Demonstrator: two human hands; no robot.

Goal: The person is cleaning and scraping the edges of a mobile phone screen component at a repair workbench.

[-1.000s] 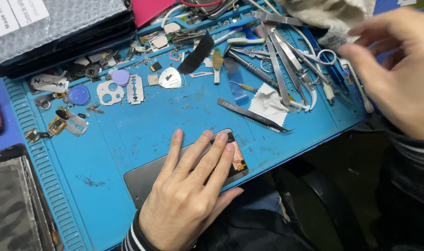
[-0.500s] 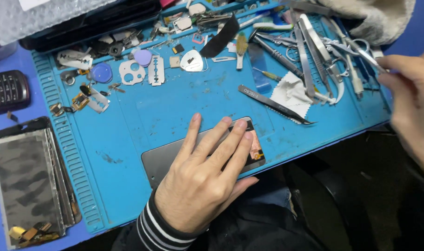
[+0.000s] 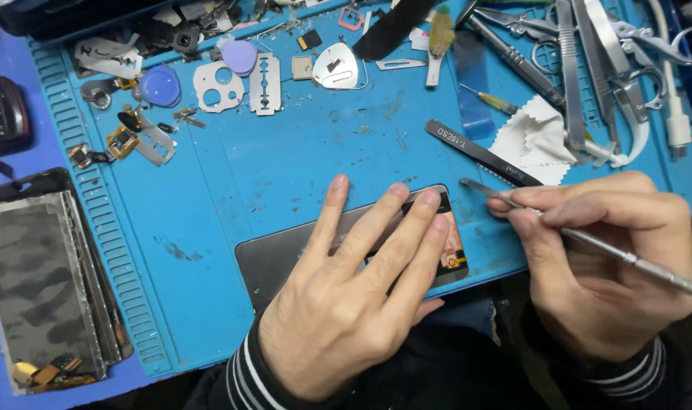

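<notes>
So my left hand [image 3: 338,304] is flat on the opened phone [image 3: 285,254] mid-frame, right hand [image 3: 596,258] pinching the metal pry tool [image 3: 634,262]; nothing's pried loose yet.

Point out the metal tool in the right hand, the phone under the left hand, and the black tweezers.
metal tool [image 3: 634,260], head view, mid-shaft.
phone [image 3: 274,258], head view, bare left end.
black tweezers [image 3: 475,152], head view, mid-body.

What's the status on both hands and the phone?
Left hand flat on dark grey opened phone, pinning it. Right hand in pencil grip on thin metal spudger, tip beside phone's corner. Black tweezers lie nearby.
</notes>
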